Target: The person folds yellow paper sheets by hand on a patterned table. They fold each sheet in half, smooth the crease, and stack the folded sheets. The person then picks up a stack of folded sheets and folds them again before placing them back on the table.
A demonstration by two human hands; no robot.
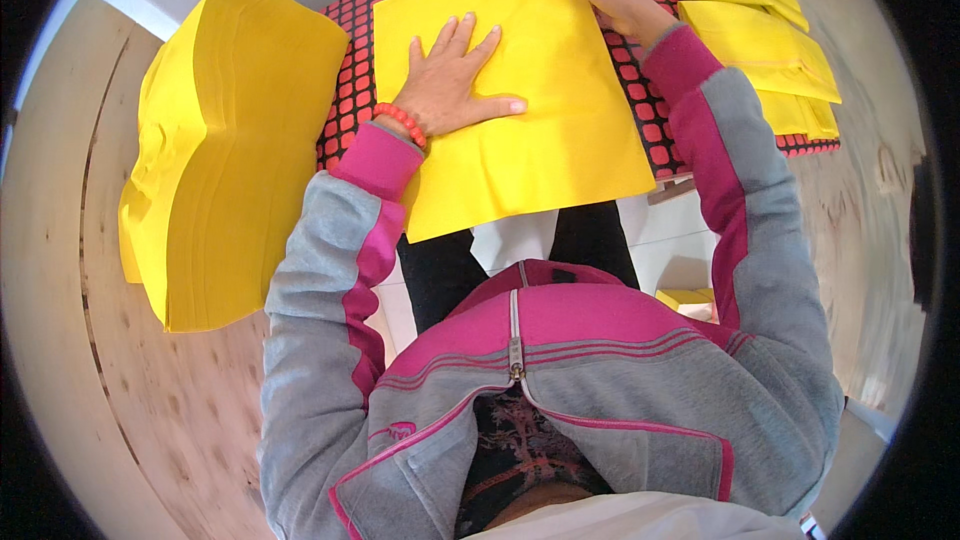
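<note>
A yellow sheet of felt-like cloth point(540, 155) lies in front of me on a red and black patterned cover, its near edge hanging over the table's front. My left hand point(450, 80) rests flat on the sheet left of its middle, fingers and thumb spread. At the far right corner is my right hand point(612, 0), its thumb on top of the sheet and its other fingers curled at the edge, partly under it. How many layers lie between them cannot be seen.
To my left, a tall stack of yellow cloth sheets point(240, 160) sits on a wooden board point(190, 390). Folded yellow pieces point(760, 50) are piled at the far right of the patterned cover point(350, 70). Something yellow point(685, 297) shows low down, beside my right sleeve.
</note>
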